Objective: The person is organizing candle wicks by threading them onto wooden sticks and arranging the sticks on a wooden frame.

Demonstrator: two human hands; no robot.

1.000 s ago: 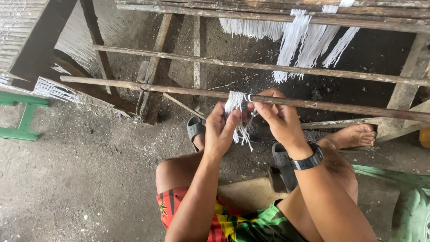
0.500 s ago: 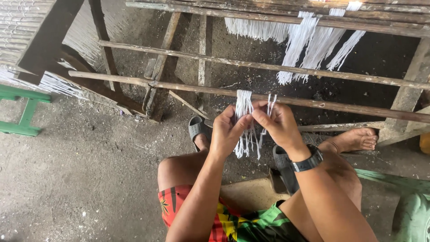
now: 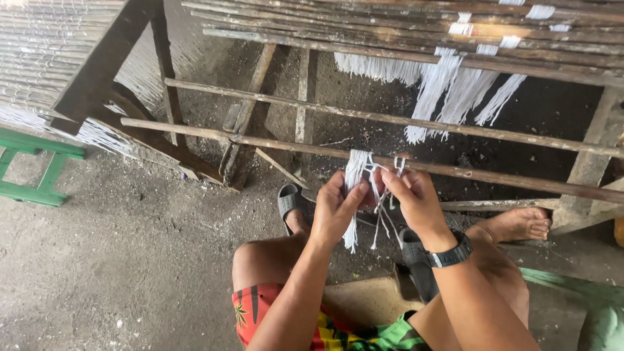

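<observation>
My left hand (image 3: 335, 207) pinches a bundle of white threads (image 3: 355, 174) that hangs from a long wooden bar (image 3: 494, 174) of a loom frame. My right hand (image 3: 413, 197) sits close beside it, fingers closed on a few thinner strands (image 3: 383, 218) of the same bundle. The loose thread ends dangle below both hands. A black watch (image 3: 450, 255) is on my right wrist. More white thread bundles (image 3: 458, 88) hang from the upper bars, behind and to the right of the hands.
A dark wooden loom frame (image 3: 104, 65) with stretched threads stands at the left. A green stool (image 3: 32, 169) is at the far left edge. My bare foot (image 3: 520, 224) and dark sandals (image 3: 289, 198) rest on the rough concrete floor (image 3: 117, 273).
Both hands stay on the bundle at the bar while the view has shifted slightly. The threads have been spread into a thick hank and thinner strands between the fingers.
</observation>
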